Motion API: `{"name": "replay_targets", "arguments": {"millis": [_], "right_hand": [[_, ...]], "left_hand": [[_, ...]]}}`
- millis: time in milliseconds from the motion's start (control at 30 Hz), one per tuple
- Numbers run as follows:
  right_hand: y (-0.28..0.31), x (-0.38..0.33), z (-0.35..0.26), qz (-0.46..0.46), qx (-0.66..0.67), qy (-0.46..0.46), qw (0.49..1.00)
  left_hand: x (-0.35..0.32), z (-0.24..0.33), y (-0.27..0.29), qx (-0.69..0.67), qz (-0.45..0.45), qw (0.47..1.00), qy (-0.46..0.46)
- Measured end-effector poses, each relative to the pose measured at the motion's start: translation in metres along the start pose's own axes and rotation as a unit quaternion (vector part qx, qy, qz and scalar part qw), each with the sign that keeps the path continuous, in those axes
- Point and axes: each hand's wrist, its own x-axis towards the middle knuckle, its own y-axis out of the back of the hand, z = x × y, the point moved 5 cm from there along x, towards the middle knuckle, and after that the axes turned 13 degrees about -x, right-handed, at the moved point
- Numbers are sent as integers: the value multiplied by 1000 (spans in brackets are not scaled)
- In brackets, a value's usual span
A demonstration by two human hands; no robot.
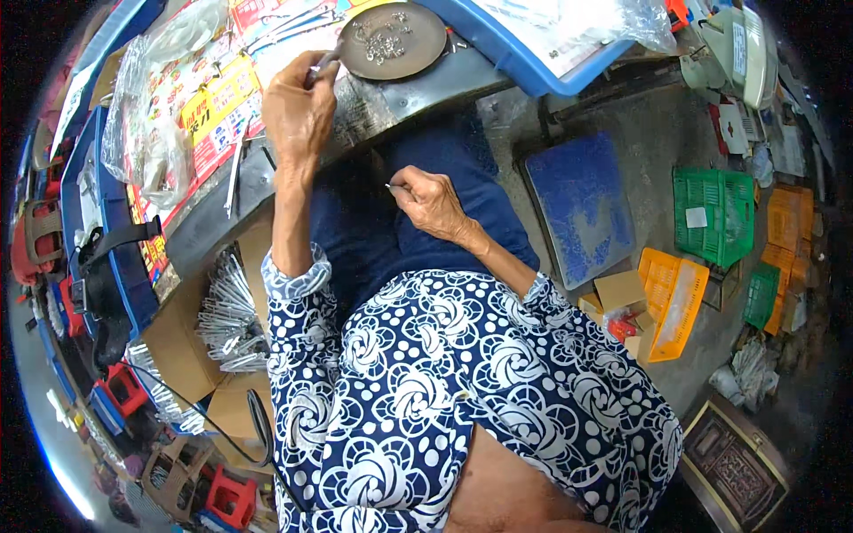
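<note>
Cluttered desk (400, 108): metal bits (384, 44) remain in pan (425, 59); I can't tell how many are done; left fingers (298, 69) clamped on handle (328, 59), right fingers (410, 181) pinched on silvery piece (389, 186)

The left hand (300, 111) curls at a pan (421, 55) of metal bits (384, 45) while the right hand (430, 204) pinches a small piece (389, 186).
</note>
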Motion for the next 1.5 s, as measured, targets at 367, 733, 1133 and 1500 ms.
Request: {"name": "replay_targets", "arguments": {"millis": [367,733,1133,1500], "right_hand": [[-5,-1,-3,7,-29,14,999],[-4,-1,-5,3,-27,13,1000],[-2,-3,-3,17,-22,15,999],[2,-2,0,9,-17,4,1000]], "left_hand": [[-11,-8,-9,166,-47,984,-32],[-5,6,-38,361,-125,903,-197],[17,-3,-38,371,-141,903,-162],[26,7,-17,350,-106,919,-144]]}}
